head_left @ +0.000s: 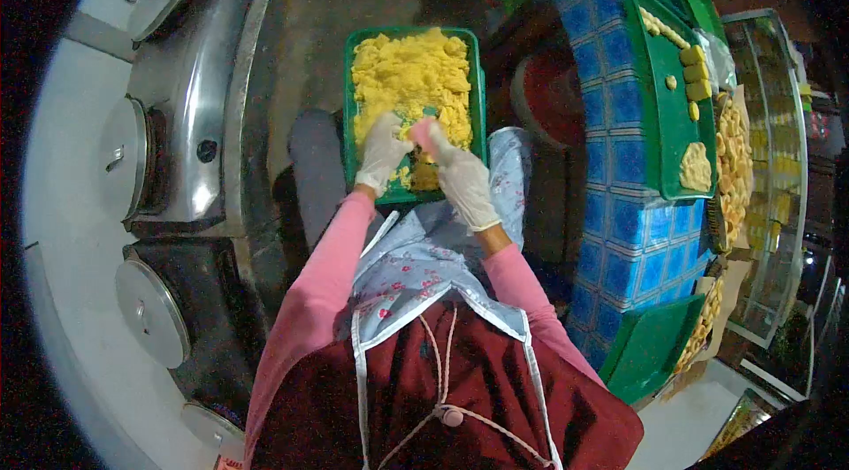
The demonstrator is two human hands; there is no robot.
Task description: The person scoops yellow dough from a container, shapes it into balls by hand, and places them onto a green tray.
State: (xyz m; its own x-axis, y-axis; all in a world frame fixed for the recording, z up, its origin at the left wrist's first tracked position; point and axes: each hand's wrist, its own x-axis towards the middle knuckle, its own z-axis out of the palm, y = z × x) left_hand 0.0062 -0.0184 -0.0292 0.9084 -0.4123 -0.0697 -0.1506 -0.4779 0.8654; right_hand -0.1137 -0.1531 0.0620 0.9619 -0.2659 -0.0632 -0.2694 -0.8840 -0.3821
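A green tray (482, 99) rests at my lap, heaped with a yellow crumbly mass (411, 72). My left hand (383, 154), in a thin white glove, reaches into the near left part of the mass; its thumb stands apart from the fingers, whose tips are partly buried. My right hand (462, 180), gloved too, grips a small pink scraper (424, 136) at the near edge of the heap. Close below the scraper, a brownish patch (426, 176) shows near the tray's front end. Some yellow crumbs lie between the two hands.
Steel cookers with round lids (124, 159) line the left side. On the right, a blue-tiled counter (615, 156) carries a green tray (668, 143) with yellow blocks (696, 72) and a flat dough piece (696, 167). Beyond stand many pale round pieces (734, 156) and a glass cabinet (778, 178).
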